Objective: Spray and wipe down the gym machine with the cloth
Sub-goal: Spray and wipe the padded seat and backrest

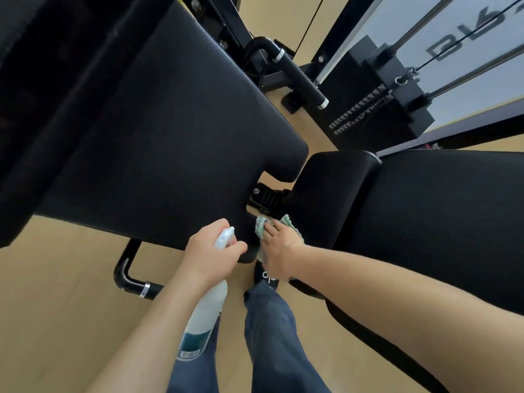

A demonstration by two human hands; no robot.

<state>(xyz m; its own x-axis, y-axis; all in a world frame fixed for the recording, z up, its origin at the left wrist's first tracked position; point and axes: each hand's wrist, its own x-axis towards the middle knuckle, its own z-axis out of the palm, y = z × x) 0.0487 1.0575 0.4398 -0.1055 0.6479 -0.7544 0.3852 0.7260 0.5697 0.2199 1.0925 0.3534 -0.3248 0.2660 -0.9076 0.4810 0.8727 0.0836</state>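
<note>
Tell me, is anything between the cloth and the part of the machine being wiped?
Nothing visible. The right hand presses the cloth into the gap between the two black pads, right at the black metal hinge. The left hand holds the spray bottle alongside, not blocking.

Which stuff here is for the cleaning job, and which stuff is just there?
For the job:
- spray bottle, held by the left hand
- cloth, pressed under the right hand
- black pads of the machine, the part being wiped

Just there:
- weight stack and its cable
- padded handle bar
- wooden floor
- shoe
</note>
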